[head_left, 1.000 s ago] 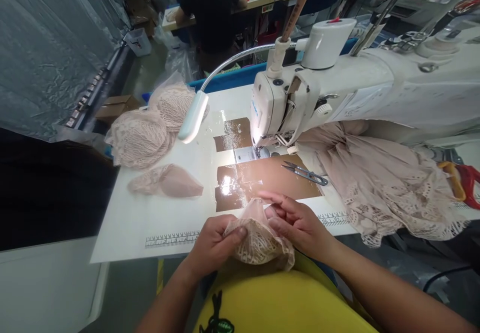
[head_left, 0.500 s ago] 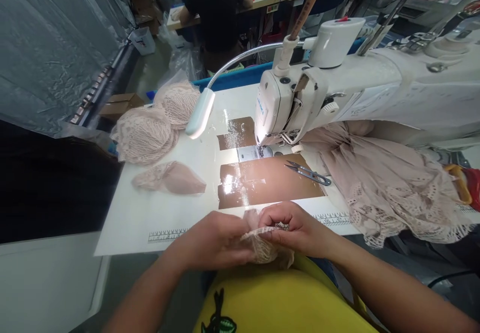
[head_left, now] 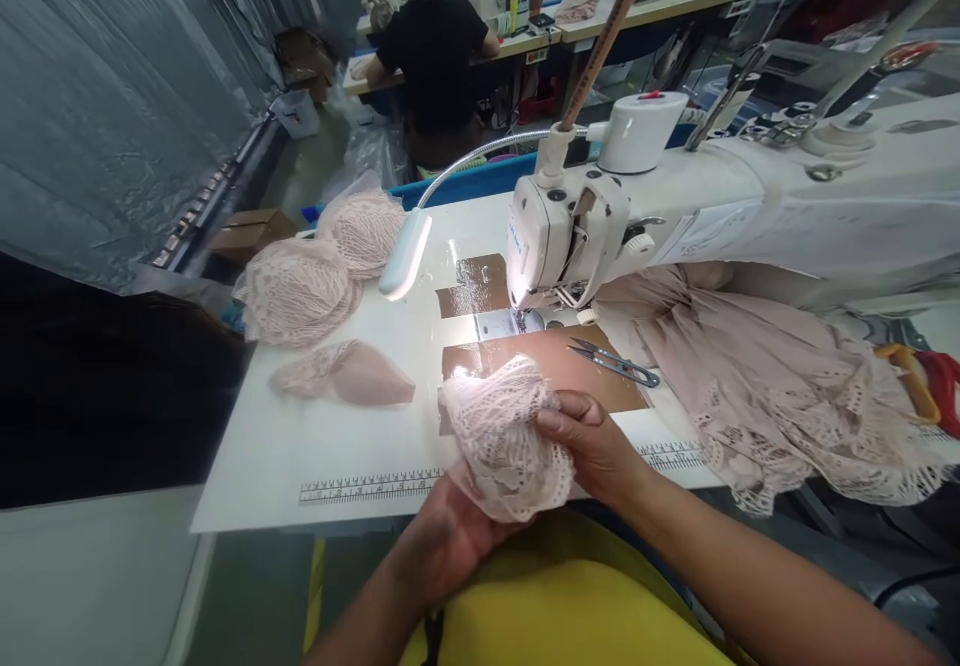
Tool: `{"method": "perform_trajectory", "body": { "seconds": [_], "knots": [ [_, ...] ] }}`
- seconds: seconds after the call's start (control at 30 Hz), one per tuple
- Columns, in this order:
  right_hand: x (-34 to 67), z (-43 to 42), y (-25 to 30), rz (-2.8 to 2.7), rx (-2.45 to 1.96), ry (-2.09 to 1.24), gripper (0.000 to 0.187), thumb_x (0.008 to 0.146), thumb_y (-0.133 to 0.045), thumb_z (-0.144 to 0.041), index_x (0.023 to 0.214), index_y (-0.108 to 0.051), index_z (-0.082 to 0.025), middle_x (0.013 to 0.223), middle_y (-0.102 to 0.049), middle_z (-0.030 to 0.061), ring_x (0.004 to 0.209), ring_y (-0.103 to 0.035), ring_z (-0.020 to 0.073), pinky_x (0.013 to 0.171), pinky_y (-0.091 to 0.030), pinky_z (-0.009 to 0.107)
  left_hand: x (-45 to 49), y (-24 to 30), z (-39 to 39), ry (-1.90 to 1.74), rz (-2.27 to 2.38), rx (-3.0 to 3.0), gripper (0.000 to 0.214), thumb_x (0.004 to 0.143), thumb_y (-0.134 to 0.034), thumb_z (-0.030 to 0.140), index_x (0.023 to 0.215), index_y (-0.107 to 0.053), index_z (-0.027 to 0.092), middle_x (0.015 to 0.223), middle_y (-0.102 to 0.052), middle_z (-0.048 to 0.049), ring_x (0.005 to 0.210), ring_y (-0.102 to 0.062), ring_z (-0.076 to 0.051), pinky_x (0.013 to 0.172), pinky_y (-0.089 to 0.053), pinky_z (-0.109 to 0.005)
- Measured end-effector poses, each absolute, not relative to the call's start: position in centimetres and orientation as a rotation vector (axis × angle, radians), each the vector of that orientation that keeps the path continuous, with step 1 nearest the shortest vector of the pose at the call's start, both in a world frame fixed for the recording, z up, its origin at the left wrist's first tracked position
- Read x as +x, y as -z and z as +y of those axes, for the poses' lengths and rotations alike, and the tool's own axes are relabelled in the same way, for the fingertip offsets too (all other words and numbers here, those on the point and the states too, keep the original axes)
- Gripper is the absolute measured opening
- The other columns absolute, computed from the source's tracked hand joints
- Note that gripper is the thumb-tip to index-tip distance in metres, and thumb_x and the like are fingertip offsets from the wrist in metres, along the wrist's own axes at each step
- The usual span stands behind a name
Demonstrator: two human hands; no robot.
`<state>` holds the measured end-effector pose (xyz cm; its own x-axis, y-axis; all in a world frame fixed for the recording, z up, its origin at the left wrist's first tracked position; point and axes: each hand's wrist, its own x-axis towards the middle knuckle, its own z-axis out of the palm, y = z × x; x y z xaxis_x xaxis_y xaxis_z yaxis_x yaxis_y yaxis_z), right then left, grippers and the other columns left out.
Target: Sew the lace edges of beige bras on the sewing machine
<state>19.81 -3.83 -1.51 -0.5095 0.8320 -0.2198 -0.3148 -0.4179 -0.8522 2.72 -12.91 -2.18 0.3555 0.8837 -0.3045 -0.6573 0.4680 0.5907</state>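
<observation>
A pale pink lace bra cup [head_left: 510,441] is held up over the front edge of the machine table. My left hand [head_left: 450,536] supports it from below, palm up, its fingers mostly hidden behind the lace. With thumb and fingers, my right hand [head_left: 589,441] pinches the cup's right edge. Just beyond, thread snips [head_left: 613,362] lie on a brown sheet [head_left: 592,376] taped to the table. Behind the cup stands the white sewing machine [head_left: 555,236], its needle area lit. A flatter sheer-and-lace piece [head_left: 371,376] rests on the left of the table.
Two lace cup bundles [head_left: 300,291] sit at the table's far left, near the lamp head [head_left: 405,254]. Gathered pink lace fabric [head_left: 720,366] drapes over the right side. A ruler strip [head_left: 367,486] runs along the front edge. A person in black [head_left: 435,66] sits at another table ahead.
The lace cup has been raised from near my lap and spread out, its lace face showing. My left hand has turned palm up under it; my right hand still grips its edge.
</observation>
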Motion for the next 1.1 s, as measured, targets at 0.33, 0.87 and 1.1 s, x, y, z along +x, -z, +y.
{"method": "perform_trajectory", "body": {
  "seconds": [0.33,0.87,1.1],
  "knots": [
    [19.2,-3.4,0.5,-0.656,-0.854,-1.916,0.026,0.055,-0.084,-0.035,0.069,-0.071,-0.017,0.065,-0.067,0.0016,0.061,-0.059,0.0144,0.064,-0.049,0.027,3.4,2.1,-12.3,-1.017,0.784,0.486,0.012,0.064,-0.074,0.013,0.062,-0.062,0.014,0.059,-0.058,0.0001,0.052,-0.049,-0.008,0.052,-0.040,-0.021],
    [19.8,-5.0,-1.2,-1.842,-0.749,-1.794,0.016,0.081,-0.063,-0.032,0.083,-0.064,-0.016,0.073,-0.059,-0.0001,0.065,-0.053,0.0122,0.060,-0.041,0.022,0.0,-1.0,-11.6,-0.823,1.160,1.381,0.029,0.081,-0.063,0.034,0.102,-0.060,0.014,0.090,-0.062,-0.0046,0.079,-0.056,-0.017,0.071,-0.045,-0.027],
    [19.3,-5.5,-0.4,-1.796,-0.778,-1.459,0.020,0.083,-0.060,-0.026,0.065,-0.057,-0.016,0.078,-0.061,0.0023,0.071,-0.057,0.0138,0.066,-0.043,0.025,0.0,-0.9,-12.1,-0.791,1.195,1.502,0.025,0.082,-0.061,0.033,0.099,-0.060,0.015,0.084,-0.061,-0.0025,0.073,-0.053,-0.014,0.068,-0.043,-0.025]
  ]
}}
